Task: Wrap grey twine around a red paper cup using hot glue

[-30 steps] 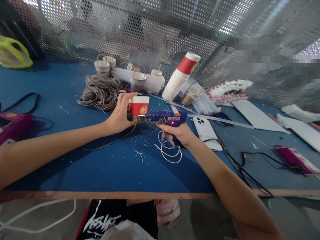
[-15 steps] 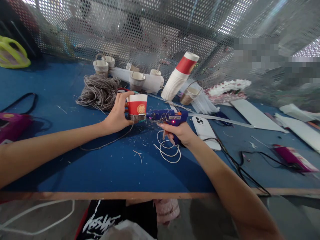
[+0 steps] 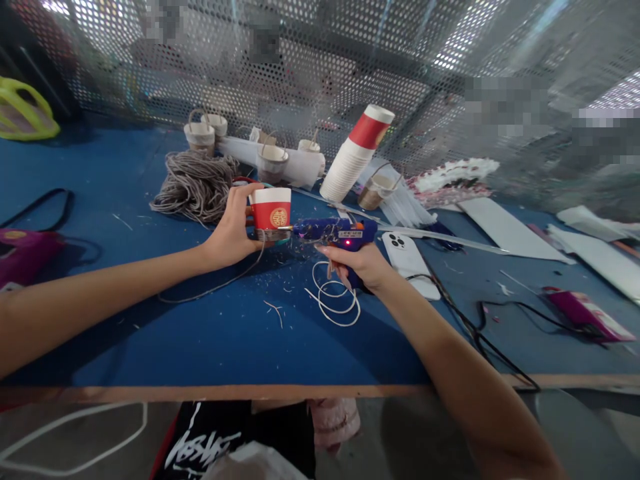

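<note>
My left hand (image 3: 233, 225) is closed around the side of a red and white paper cup (image 3: 271, 208) with a gold emblem. Grey cord is wound about the cup's lower end, and its loose tail (image 3: 220, 285) trails left over the table. In my right hand (image 3: 364, 265) is a blue hot glue gun (image 3: 325, 230) with a red light lit. Its nozzle points left, at or very near the cord-wrapped part of the cup; whether they touch I cannot tell. A white glue stick (image 3: 440, 239) extends from the gun's back.
Behind the cup lies a bundle of grey cord (image 3: 193, 187). A leaning stack of paper cups (image 3: 347, 163) and several small cord-handled buckets (image 3: 273, 163) stand along the mesh. A white phone (image 3: 407, 260), looped white cord (image 3: 335, 300) and black cables (image 3: 465, 320) lie nearby.
The glue gun's nozzle has moved slightly relative to the cup's lower edge. Both hands keep their holds. The whole view has shifted a little.
</note>
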`<state>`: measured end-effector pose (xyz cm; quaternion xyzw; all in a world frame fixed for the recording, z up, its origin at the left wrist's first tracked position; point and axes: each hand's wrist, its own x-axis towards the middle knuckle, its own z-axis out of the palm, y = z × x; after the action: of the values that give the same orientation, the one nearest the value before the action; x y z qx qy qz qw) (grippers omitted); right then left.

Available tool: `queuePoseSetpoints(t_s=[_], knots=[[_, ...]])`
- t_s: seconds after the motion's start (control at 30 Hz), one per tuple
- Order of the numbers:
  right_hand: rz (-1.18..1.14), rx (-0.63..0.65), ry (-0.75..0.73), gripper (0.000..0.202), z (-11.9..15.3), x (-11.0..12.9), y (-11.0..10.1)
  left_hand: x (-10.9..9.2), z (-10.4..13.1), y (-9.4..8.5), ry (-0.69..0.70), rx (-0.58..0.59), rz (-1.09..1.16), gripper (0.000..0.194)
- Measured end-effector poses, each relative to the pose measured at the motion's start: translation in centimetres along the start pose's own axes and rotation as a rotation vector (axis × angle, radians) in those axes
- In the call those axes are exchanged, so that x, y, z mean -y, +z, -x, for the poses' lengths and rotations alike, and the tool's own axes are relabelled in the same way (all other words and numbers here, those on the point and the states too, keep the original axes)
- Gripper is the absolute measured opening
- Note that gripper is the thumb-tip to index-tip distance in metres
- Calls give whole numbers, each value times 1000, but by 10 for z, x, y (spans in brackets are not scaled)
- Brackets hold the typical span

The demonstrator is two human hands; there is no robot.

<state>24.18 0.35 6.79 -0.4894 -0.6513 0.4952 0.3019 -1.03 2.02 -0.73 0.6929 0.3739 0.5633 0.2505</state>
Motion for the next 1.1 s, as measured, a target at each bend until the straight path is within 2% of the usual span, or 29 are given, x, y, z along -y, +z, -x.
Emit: queuePoseSetpoints(t_s=[0.17, 0.43, 0.77, 1.1], knots=[[-1, -8, -9, 29, 1, 0, 0, -1, 0, 1, 1, -10, 10, 90], [19, -23, -2, 35, 1, 0, -2, 4, 0, 0, 24, -33, 4, 89], [29, -47, 7, 38, 0, 5, -3, 1, 0, 0, 3, -26, 52, 89], [11, -15, 26, 38, -5, 1, -8, 0, 0, -1, 4, -8, 70, 89]])
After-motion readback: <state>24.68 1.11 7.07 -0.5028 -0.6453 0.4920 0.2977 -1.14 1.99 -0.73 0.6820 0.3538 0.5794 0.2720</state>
